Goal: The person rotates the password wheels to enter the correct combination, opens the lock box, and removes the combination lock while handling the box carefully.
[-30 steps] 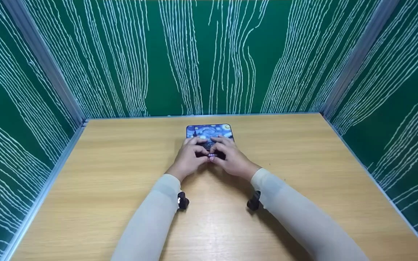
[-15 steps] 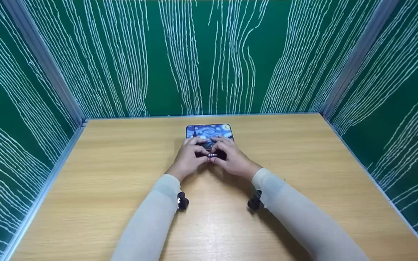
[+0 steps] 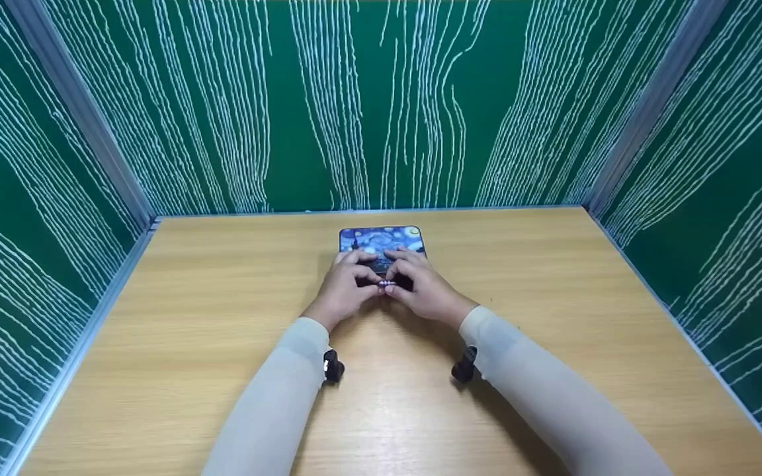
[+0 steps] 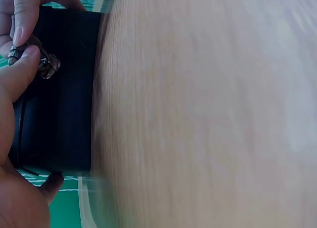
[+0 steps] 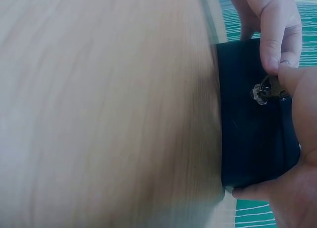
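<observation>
A dark box [image 4: 64, 114] with a blue swirling night-sky picture on its lid [image 3: 381, 238] sits on the table. On its front face is a metal clasp [image 4: 49, 67], with a small combination padlock [image 3: 386, 283] at it. My left hand [image 3: 348, 287] pinches the padlock between thumb and forefinger from the left. From the other side, my right hand [image 3: 421, 287] pinches it likewise. The other fingers of both hands rest on the lid and along the box's sides. In the right wrist view, the fingers cover much of the padlock [image 5: 273, 89]. Its dial digits are unreadable.
The wooden table [image 3: 222, 297] extends around the box on all sides. Green walls [image 3: 394, 99] with white wavy lines enclose its back and sides. A small dark wrist camera [image 3: 333, 367] hangs at the left sleeve and another wrist camera [image 3: 464, 367] at the right.
The right hand and its wrist have shifted very slightly to the right. The left hand and the box stay in place, and both hands keep their pinch on the padlock.
</observation>
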A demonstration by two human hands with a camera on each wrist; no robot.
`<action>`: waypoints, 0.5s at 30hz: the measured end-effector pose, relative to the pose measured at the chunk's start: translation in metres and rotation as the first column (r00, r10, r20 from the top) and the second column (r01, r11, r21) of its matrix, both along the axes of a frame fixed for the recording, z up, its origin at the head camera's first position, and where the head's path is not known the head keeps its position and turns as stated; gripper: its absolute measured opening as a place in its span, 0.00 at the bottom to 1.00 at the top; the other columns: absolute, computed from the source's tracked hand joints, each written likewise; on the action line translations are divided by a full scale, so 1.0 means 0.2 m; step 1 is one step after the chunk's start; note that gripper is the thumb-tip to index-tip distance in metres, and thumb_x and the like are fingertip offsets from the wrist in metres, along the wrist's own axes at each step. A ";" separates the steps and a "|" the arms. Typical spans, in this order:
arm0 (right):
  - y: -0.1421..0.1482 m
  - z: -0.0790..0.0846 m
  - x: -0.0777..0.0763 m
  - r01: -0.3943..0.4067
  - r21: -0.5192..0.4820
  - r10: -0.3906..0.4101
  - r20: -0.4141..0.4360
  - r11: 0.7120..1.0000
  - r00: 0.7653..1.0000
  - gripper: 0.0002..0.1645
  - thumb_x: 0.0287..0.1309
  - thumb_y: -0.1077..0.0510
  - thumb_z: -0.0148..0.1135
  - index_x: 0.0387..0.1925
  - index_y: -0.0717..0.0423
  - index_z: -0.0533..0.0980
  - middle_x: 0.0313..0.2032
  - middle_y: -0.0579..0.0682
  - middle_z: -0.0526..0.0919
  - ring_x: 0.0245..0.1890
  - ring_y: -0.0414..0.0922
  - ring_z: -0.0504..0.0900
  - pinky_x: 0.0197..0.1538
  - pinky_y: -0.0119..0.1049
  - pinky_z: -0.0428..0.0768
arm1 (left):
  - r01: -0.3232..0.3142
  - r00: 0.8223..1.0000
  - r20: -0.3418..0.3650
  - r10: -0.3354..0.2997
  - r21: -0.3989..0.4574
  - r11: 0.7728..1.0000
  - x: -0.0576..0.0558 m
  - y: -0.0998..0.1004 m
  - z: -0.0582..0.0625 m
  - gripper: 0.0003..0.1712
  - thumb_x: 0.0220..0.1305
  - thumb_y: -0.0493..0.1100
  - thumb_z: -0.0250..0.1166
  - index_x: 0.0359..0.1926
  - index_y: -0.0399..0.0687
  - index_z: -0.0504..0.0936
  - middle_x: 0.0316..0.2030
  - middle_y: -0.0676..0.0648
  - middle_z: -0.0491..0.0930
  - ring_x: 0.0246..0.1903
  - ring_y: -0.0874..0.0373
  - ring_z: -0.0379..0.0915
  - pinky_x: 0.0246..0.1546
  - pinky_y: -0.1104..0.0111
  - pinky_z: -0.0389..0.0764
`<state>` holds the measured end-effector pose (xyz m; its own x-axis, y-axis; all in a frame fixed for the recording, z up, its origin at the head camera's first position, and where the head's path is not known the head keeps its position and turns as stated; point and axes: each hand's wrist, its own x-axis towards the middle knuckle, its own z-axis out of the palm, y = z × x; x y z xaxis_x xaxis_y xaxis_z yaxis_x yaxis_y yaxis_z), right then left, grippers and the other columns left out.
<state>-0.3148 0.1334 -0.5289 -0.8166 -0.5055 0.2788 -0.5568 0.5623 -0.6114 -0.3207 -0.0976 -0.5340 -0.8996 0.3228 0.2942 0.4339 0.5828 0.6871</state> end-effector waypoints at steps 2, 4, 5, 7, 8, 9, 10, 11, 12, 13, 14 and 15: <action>0.00 0.00 0.00 0.000 0.001 0.000 -0.002 1.000 1.000 0.08 0.79 0.55 0.71 0.50 0.53 0.81 0.86 0.57 0.69 0.91 0.68 0.54 0.90 0.72 0.52 | -0.001 1.000 0.002 0.001 -0.001 1.000 0.00 0.00 0.00 0.04 0.68 0.43 0.83 0.42 0.50 0.99 0.75 0.49 0.82 0.82 0.44 0.63 0.87 0.49 0.64; 0.00 -0.01 0.00 0.001 0.004 -0.001 0.002 1.000 1.000 0.09 0.79 0.55 0.71 0.52 0.53 0.80 0.87 0.57 0.68 0.91 0.67 0.54 0.90 0.71 0.52 | -0.004 1.000 0.008 0.004 0.001 1.000 0.00 0.00 0.00 0.04 0.69 0.43 0.83 0.42 0.51 0.99 0.75 0.50 0.82 0.82 0.45 0.62 0.87 0.49 0.64; 0.01 -0.01 0.00 0.002 0.006 -0.002 0.007 1.000 1.000 0.10 0.79 0.54 0.71 0.53 0.52 0.80 0.87 0.56 0.68 0.91 0.66 0.54 0.90 0.71 0.52 | -0.005 1.000 0.013 0.005 0.001 1.000 0.01 0.00 0.00 0.04 0.69 0.43 0.82 0.43 0.51 0.99 0.75 0.50 0.82 0.82 0.45 0.62 0.87 0.49 0.64; 0.01 -0.01 0.00 0.001 0.006 -0.001 0.011 1.000 1.000 0.11 0.79 0.54 0.71 0.54 0.52 0.80 0.87 0.56 0.68 0.91 0.66 0.55 0.90 0.71 0.52 | -0.009 1.000 0.022 0.009 -0.001 1.000 0.01 0.00 0.01 0.04 0.69 0.43 0.82 0.44 0.51 0.99 0.76 0.51 0.81 0.83 0.46 0.62 0.88 0.50 0.63; 0.00 0.00 0.00 0.000 0.005 0.000 0.010 1.000 1.000 0.11 0.79 0.54 0.72 0.54 0.52 0.79 0.87 0.56 0.67 0.91 0.66 0.55 0.90 0.71 0.52 | -0.010 1.000 0.024 0.010 0.000 1.000 0.01 0.00 0.01 0.04 0.70 0.43 0.82 0.44 0.51 0.99 0.76 0.51 0.81 0.83 0.46 0.62 0.88 0.50 0.63; 0.00 0.00 0.00 0.000 0.004 0.000 0.011 1.000 1.000 0.12 0.79 0.54 0.72 0.54 0.52 0.79 0.87 0.56 0.67 0.91 0.66 0.55 0.90 0.71 0.52 | -0.010 1.000 0.024 0.010 0.002 1.000 0.01 0.00 0.01 0.04 0.70 0.42 0.82 0.44 0.51 0.99 0.76 0.51 0.81 0.83 0.46 0.62 0.88 0.50 0.63; 0.00 0.00 0.00 0.000 0.003 0.000 0.013 1.000 1.000 0.12 0.79 0.55 0.72 0.54 0.52 0.79 0.87 0.56 0.67 0.91 0.66 0.55 0.90 0.71 0.52 | -0.010 1.000 0.023 0.009 0.005 1.000 0.01 0.01 0.01 0.04 0.69 0.42 0.82 0.43 0.51 0.99 0.76 0.50 0.81 0.83 0.45 0.62 0.88 0.50 0.63; 0.00 0.00 0.00 0.000 0.001 0.000 0.014 1.000 1.000 0.11 0.78 0.55 0.72 0.54 0.52 0.79 0.87 0.56 0.68 0.91 0.67 0.54 0.90 0.71 0.52 | -0.010 1.000 0.024 0.010 0.005 1.000 0.01 0.01 0.01 0.04 0.69 0.42 0.82 0.43 0.50 0.99 0.76 0.50 0.81 0.83 0.45 0.62 0.88 0.50 0.63; 0.00 0.00 0.00 0.000 0.000 0.000 0.014 1.000 1.000 0.11 0.78 0.55 0.72 0.53 0.52 0.79 0.87 0.56 0.68 0.91 0.67 0.54 0.90 0.71 0.52 | -0.010 1.000 0.025 0.010 0.005 1.000 0.01 0.01 0.01 0.04 0.69 0.42 0.82 0.43 0.50 0.99 0.76 0.50 0.81 0.83 0.45 0.62 0.88 0.50 0.63; 0.00 0.00 0.00 0.001 0.000 -0.001 0.015 1.000 1.000 0.11 0.78 0.55 0.72 0.53 0.52 0.79 0.87 0.56 0.68 0.91 0.67 0.54 0.90 0.71 0.52 | -0.011 1.000 0.026 0.010 0.006 1.000 0.01 0.01 0.01 0.04 0.69 0.42 0.82 0.43 0.51 0.99 0.76 0.50 0.81 0.83 0.45 0.62 0.88 0.50 0.63; 0.01 0.00 0.00 0.002 -0.002 -0.002 0.015 1.000 1.000 0.10 0.78 0.55 0.72 0.52 0.52 0.79 0.87 0.56 0.68 0.91 0.67 0.54 0.90 0.72 0.51 | -0.011 1.000 0.026 0.011 0.008 1.000 0.01 0.01 0.01 0.03 0.69 0.42 0.82 0.43 0.51 0.99 0.76 0.50 0.81 0.83 0.45 0.62 0.88 0.50 0.63; 0.01 0.00 0.00 0.004 -0.001 -0.004 0.016 1.000 1.000 0.10 0.78 0.56 0.72 0.52 0.52 0.79 0.87 0.56 0.68 0.91 0.67 0.53 0.90 0.71 0.51 | -0.012 1.000 0.029 0.012 0.006 1.000 0.01 0.01 0.01 0.04 0.69 0.42 0.82 0.43 0.51 0.99 0.76 0.51 0.81 0.83 0.45 0.62 0.88 0.50 0.63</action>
<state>-0.3155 0.1346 -0.5298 -0.8229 -0.5021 0.2661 -0.5447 0.5637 -0.6210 -0.3191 -0.0965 -0.5317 -0.9116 0.3101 0.2698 0.4065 0.5837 0.7029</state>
